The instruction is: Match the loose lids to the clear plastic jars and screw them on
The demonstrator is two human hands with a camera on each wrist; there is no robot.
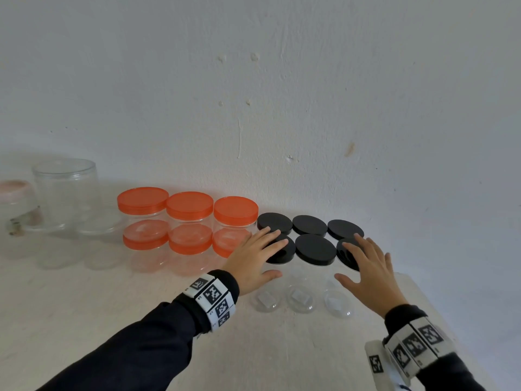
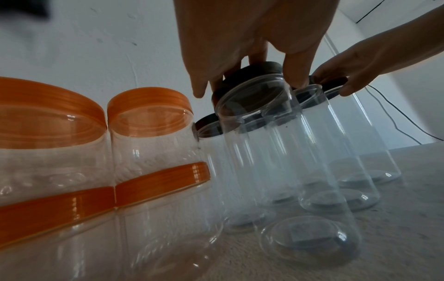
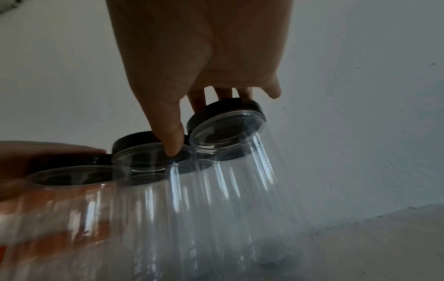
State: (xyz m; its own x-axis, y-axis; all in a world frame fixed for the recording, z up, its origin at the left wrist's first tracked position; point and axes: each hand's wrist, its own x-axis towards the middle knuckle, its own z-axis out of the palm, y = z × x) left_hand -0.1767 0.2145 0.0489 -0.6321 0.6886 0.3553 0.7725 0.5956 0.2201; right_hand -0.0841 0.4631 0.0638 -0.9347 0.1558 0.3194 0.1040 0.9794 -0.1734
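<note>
While six black-lidded clear jars [image 1: 315, 249] are standing in two rows just right of the orange-lidded jars [image 1: 189, 221], the left hand [image 1: 255, 258] is resting spread, fingers straight, on the front-left black lid [image 1: 282, 251], and the right hand [image 1: 370, 268] is lying spread on the front-right black lid [image 1: 345, 249].

Scuffed white wall [image 1: 310, 94], pale tabletop [image 1: 112, 300]
</note>
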